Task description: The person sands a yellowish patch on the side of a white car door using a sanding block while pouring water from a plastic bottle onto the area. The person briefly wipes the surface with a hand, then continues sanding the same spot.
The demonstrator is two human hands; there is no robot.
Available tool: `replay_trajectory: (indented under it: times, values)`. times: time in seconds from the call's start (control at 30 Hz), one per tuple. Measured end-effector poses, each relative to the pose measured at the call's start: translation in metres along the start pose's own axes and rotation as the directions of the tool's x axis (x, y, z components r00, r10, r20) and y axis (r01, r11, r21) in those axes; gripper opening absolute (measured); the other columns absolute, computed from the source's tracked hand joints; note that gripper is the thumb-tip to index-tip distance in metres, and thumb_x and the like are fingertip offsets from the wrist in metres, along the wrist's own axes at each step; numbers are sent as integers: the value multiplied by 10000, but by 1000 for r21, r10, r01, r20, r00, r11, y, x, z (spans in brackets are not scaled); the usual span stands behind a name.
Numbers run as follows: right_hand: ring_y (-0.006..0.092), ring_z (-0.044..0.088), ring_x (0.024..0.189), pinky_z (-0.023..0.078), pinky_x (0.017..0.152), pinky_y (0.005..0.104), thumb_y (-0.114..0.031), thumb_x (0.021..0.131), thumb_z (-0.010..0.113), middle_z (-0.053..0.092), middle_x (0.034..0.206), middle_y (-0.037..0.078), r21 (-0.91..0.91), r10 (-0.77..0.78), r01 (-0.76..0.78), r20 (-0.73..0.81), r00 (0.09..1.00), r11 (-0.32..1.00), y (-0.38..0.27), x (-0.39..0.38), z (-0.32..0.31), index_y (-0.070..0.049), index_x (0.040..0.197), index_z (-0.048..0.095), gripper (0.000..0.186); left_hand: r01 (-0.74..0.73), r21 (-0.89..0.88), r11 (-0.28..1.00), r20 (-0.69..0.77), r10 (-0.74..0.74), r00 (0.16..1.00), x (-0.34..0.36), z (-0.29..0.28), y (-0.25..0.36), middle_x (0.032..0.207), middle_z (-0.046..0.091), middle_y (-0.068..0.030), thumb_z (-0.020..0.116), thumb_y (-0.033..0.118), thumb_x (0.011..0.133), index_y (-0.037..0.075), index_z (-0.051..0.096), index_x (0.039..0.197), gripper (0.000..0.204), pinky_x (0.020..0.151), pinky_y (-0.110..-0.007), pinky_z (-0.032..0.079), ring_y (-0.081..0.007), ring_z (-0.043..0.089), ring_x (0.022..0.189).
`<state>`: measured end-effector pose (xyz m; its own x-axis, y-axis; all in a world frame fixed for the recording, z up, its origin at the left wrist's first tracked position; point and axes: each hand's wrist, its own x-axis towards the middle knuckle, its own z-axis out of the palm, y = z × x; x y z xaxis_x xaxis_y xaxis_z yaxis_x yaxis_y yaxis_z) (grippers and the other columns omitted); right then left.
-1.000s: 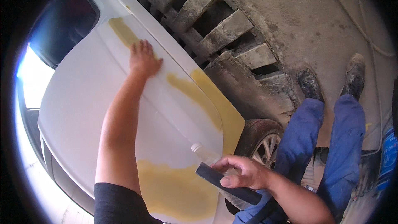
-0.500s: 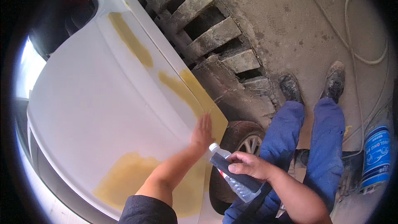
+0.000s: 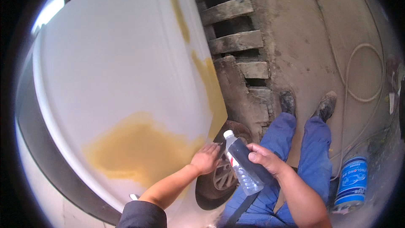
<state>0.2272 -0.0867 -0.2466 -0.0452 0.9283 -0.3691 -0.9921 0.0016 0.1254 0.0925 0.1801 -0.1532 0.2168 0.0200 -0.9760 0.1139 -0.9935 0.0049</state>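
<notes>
"What's the right hand (image 3: pixel 266 159) gripping?"
"A flat, dark, oblong block (image 3: pixel 252 166) with a white-capped, clear plastic bottle (image 3: pixel 244 180), beside the wheel (image 3: pixel 225 176)."
"How would they handle?"
"Block: probably light, stiff—hold its long edges. Bottle: likely thin-walled, easily dented; hold it mid-body."
"And the left hand (image 3: pixel 205 159)?"
"Fingers extended, nothing visibly held—at the smooth, curved white car panel (image 3: pixel 118 67), beside its matte-looking yellow-ochre patch (image 3: pixel 135 147)."

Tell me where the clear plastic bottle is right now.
In the head view, the clear plastic bottle is low, right of centre, held in the right hand with a dark block, just right of the left hand.
</notes>
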Motion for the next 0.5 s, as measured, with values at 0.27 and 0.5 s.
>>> replay_trajectory:
  times: [0.27, 0.5]
  values:
    - [146, 606, 1047, 490, 938, 302, -446, 879, 704, 613, 1184, 89, -1, 74, -74, -21, 997, 997, 1, -8, 45, -21, 1335, 485, 661, -308, -225, 924, -710, 61, 702, -47, -25, 59, 1516, 367, -255, 784, 137, 761, -18, 336, 1459, 844, 1140, -514, 359, -443, 377, 1402]
    - [229, 602, 1183, 477, 1031, 360, -567, 820, 716, 592, 1319, 160, 74, -3, 0, 43, 999, 997, 53, -33, 88, 25, 1422, 436, 889, -416, -99, 904, -896, 100, 432, -84, 23, 66, 1439, 453, -233, 800, 65, 702, 5, 404, 1390, 796, 1064, -524, 446, -435, 478, 1322]
